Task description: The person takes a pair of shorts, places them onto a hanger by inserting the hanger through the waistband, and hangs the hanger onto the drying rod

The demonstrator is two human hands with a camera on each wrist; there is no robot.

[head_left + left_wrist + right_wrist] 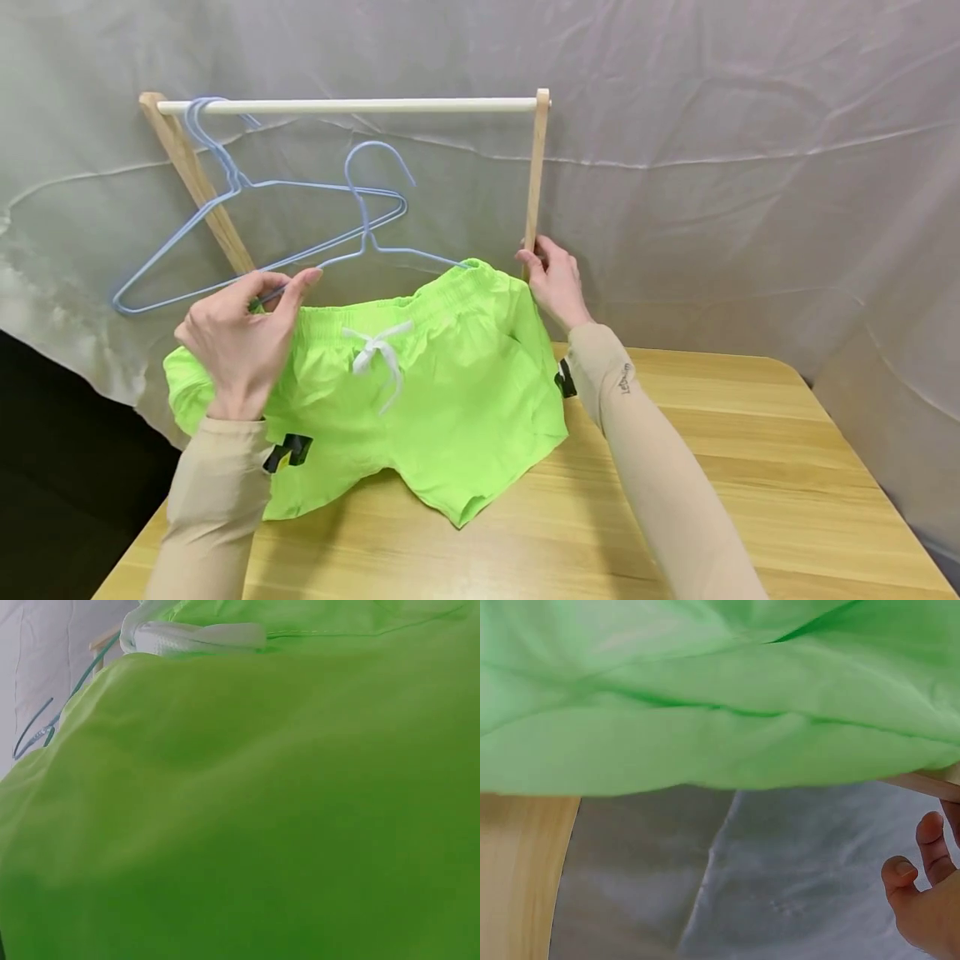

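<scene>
Bright green shorts (450, 367) with a white drawstring bow (375, 350) hang spread on a light blue hanger (365, 240), whose hook is free of the rail. My left hand (242, 333) pinches the hanger's left arm at the waistband. My right hand (558, 283) grips the right wooden post (536, 167) of a clothes rack, beside the shorts' right edge. Green fabric (247, 787) fills most of the left wrist view, hiding the left hand there. Fingers of my right hand (934, 911) show bent at the right wrist view's edge.
More blue hangers (237, 180) hang at the left of the white rail (352, 106), near the left wooden post (191, 167). The rack stands at the back of a wooden table (735, 417). A grey cloth (712, 217) covers the wall behind.
</scene>
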